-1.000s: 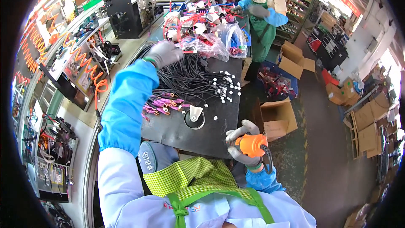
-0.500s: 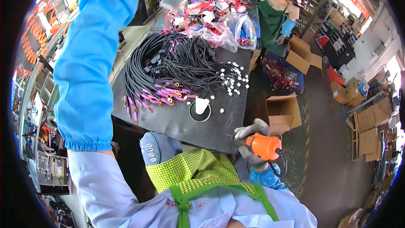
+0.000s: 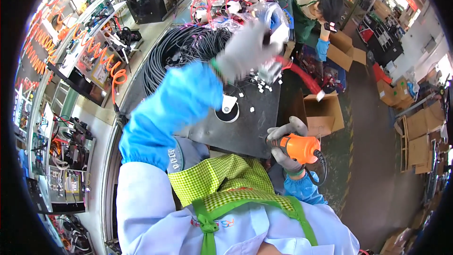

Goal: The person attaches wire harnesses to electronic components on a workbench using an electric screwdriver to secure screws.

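Note:
My gloved left hand (image 3: 243,52), smeared by motion, is above the dark worktable (image 3: 250,137). Close to its fingers is a grey block-like part (image 3: 270,72) on a bundle of red wires (image 3: 304,78) that stretches right past the table edge, with a white end. Whether the fingers grip the part cannot be made out. In my gloved right hand (image 3: 285,158) is an orange corded power tool (image 3: 298,148), held by the table's right front corner with its black cord trailing. Black cables (image 3: 165,52) lie coiled beyond my left arm, partly hidden by it.
A round dish (image 3: 228,114) with a white piece across it stands on the table among scattered white connectors (image 3: 266,87). Red-wired parts (image 3: 222,2) are heaped behind. Open cardboard boxes (image 3: 328,115) stand on the right. A co-worker (image 3: 309,9) in a green apron bends over at the back.
My left hand has swung from the upper left to over the middle of the table. The grey part with red wires has moved rightward too. The co-worker has bent lower.

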`<state>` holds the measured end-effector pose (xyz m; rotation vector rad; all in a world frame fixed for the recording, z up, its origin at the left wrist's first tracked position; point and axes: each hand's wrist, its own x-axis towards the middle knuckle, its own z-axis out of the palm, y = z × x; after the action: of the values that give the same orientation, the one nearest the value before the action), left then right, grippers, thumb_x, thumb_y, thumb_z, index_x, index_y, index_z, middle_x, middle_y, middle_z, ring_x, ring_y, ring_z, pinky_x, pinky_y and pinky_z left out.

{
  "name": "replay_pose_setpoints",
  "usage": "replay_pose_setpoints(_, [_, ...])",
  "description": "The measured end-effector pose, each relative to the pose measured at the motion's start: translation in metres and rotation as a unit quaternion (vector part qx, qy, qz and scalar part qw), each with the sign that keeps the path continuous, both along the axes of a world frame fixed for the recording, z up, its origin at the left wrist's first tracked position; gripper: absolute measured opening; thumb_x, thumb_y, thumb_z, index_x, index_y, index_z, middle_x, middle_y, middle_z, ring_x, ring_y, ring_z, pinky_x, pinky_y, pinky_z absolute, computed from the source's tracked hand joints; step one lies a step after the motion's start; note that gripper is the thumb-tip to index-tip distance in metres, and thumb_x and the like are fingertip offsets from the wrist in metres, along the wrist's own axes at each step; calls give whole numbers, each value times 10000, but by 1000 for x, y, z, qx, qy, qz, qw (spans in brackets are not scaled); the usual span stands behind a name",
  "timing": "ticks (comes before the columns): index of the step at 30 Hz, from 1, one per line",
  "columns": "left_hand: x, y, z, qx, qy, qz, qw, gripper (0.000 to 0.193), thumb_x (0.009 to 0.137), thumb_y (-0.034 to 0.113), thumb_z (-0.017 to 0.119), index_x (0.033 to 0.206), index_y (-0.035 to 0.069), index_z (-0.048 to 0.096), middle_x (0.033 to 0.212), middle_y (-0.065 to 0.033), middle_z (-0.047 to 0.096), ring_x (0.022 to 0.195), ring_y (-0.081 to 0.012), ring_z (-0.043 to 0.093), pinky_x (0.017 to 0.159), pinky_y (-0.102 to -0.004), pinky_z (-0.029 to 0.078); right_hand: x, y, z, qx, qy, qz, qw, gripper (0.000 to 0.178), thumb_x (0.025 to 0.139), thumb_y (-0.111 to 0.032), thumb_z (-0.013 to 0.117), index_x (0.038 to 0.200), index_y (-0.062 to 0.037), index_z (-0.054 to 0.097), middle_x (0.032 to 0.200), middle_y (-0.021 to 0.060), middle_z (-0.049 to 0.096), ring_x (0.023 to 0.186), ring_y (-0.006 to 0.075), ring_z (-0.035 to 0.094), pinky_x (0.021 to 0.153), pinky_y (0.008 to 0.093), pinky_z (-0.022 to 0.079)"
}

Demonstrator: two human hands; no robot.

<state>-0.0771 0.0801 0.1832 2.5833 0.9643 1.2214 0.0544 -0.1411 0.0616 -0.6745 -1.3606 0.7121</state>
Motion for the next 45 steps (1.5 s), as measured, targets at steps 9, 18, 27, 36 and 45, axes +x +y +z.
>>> replay_pose_setpoints(9, [1, -109, -130, -21, 226, 162, 960, 326, 822, 320, 650, 1013, 75, 553, 902, -121, 573, 718, -290, 643, 621, -420, 504, 2, 2, -8, -8, 49, -14, 999, 822, 718, 44, 626, 1458, -76, 289, 908, 64, 582, 836, 204, 622, 919, 450, 506])
replay_pose_setpoints(18, [-21, -125, -138, -180, 275, 25, 944, 378, 843, 410, 628, 929, 43, 586, 887, -157, 603, 774, -348, 649, 673, -464, 526, 11, 12, -8, 29, 83, -39, 995, 813, 773, -128, 697, 1466, -61, 278, 894, 51, 587, 812, 196, 621, 881, 450, 511])
replay_pose_setpoints(27, [-51, -82, -14, -383, 345, -240, 823, 476, 850, 431, 651, 1109, 32, 644, 961, -197, 678, 899, -326, 665, 793, -393, 521, 27, 32, -4, 32, 90, 44, 994, 826, 724, -13, 673, 1450, -49, 282, 853, 52, 599, 787, 206, 642, 856, 437, 526])
replay_pose_setpoints(36, [81, 148, 8, -59, 355, -79, 930, 393, 824, 390, 626, 1020, 52, 658, 907, -214, 673, 880, -387, 649, 808, -464, 505, 50, 36, 0, -188, 171, 150, 955, 1118, 680, 13, 797, 1537, -138, 95, 997, 117, 645, 970, 264, 648, 858, 402, 537])
replay_pose_setpoints(45, [235, 286, -67, 84, 275, 11, 958, 261, 822, 306, 577, 974, 129, 695, 933, -145, 683, 904, -352, 645, 802, -478, 495, 88, 57, -80, -162, 282, 234, 916, 896, 793, -89, 731, 1445, 48, 133, 1033, 107, 652, 960, 256, 649, 964, 470, 461])
